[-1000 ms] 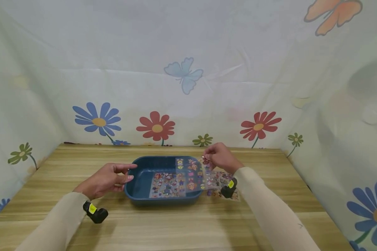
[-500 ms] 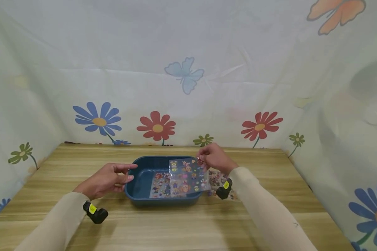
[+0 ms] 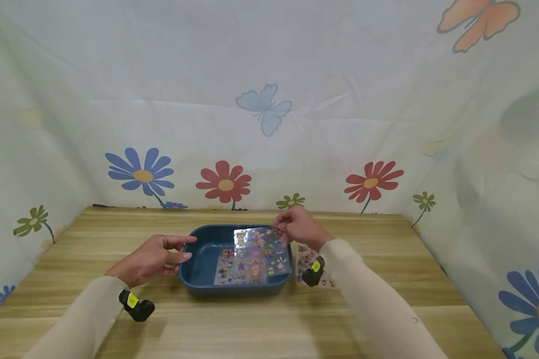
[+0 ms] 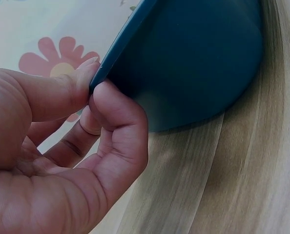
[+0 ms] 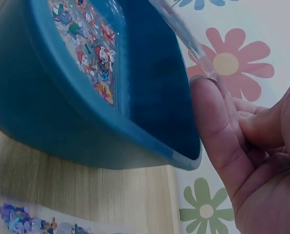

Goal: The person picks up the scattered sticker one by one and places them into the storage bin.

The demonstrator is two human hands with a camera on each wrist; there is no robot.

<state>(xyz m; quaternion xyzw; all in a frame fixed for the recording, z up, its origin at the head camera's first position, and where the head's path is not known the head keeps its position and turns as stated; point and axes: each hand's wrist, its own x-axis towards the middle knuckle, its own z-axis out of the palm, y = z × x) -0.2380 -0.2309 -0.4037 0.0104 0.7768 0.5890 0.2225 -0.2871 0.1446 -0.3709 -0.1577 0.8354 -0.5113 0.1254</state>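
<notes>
A dark blue plastic basin stands on the table. My left hand pinches its left rim between thumb and finger, as the left wrist view shows close up. Over the basin's right half, my right hand holds a clear sticker sheet by its upper right corner. The sheet slants above the basin, printed with small cartoon figures. Inside on the bottom lies another sticker sheet, partly covered in the head view. More sticker sheets lie on the table right of the basin, partly hidden by the right wrist camera.
The wood-grain table reaches back to a flower-printed cloth that hangs behind and at both sides. A small black camera sits on the left wrist, another black camera on the right.
My right hand has moved left, carrying the clear sticker sheet from the basin's right edge further over the basin. My left hand keeps its place on the rim.
</notes>
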